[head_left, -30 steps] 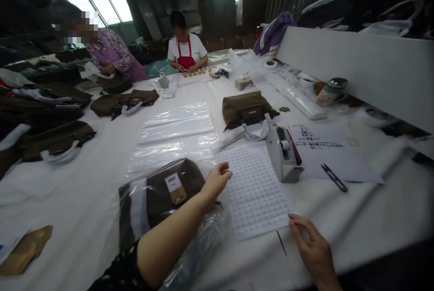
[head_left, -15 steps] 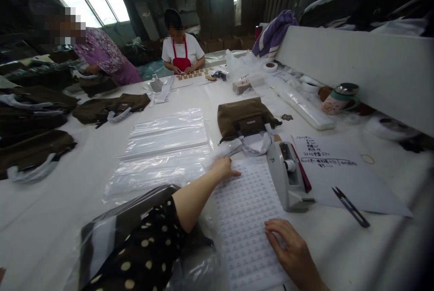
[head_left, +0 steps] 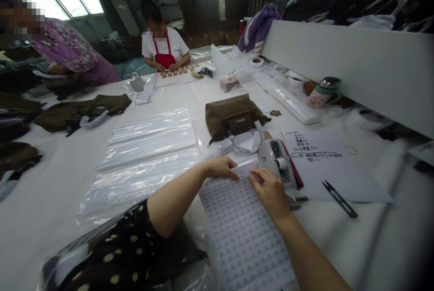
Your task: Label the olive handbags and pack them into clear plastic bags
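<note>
A long white sheet (head_left: 247,232) printed with rows of small labels lies on the table before me. My left hand (head_left: 222,167) is at its far left edge, fingers bent over the paper. Close by on the right, my right hand (head_left: 269,189) has thumb and index finger pinched together at the sheet's top; what they hold is too small to make out. A grey tape dispenser (head_left: 278,164) stands right beside my right hand. Beyond both hands rests a brown bag (head_left: 233,117) with wrapped handles. Under my left forearm is a plastic-wrapped dark bag (head_left: 179,255).
Clear plastic bags (head_left: 145,151) lie to the left, with brown bags (head_left: 84,110) beyond. At right are a handwritten paper (head_left: 325,164), thread snips (head_left: 340,199) and a lidded mug (head_left: 323,93). Two people (head_left: 165,47) work across the table.
My right hand has moved forward from the sheet's right edge to its top, near my left hand, and its fingers have come together. The whole view has shifted to the right.
</note>
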Available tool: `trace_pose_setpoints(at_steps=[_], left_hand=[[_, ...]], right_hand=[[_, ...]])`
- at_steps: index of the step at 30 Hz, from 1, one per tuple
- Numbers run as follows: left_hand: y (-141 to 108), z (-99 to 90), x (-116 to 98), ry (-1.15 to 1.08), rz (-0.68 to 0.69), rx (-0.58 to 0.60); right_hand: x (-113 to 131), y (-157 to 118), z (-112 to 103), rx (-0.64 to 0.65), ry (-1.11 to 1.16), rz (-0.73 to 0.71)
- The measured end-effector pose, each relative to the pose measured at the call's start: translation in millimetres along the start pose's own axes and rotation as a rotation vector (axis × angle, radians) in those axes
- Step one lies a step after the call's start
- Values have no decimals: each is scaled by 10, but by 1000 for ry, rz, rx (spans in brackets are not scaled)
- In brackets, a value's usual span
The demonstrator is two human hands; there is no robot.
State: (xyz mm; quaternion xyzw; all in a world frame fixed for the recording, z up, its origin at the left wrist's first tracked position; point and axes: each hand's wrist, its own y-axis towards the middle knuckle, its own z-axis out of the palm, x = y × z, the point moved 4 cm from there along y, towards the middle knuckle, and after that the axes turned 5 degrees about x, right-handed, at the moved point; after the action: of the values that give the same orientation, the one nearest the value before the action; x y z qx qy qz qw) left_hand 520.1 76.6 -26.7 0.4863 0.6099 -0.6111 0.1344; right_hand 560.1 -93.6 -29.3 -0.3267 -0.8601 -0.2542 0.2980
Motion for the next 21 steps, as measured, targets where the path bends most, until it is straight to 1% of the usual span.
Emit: trace_pose_setpoints(at_steps=[2, 6, 11, 15, 17, 21], left_hand=[[-110, 72, -52, -24, 45, 15], [-330, 212, -141, -60, 117, -25], [-529, 323, -263, 45, 143, -76], [-596, 379, -309, 42, 143, -95], [-608, 400, -298, 42, 129, -108], [-597, 439, -241, 48, 101, -103]], right_hand=[[87, -2, -4, -30, -47, -18], [288, -141, -37, -82, -101, -82], [494, -294, -134, -48, -129, -181], [528, -359, -178, -79, -112, -185], [532, -382, -170, -93, -109, -180], [563, -413, -136, -79, -79, -161]])
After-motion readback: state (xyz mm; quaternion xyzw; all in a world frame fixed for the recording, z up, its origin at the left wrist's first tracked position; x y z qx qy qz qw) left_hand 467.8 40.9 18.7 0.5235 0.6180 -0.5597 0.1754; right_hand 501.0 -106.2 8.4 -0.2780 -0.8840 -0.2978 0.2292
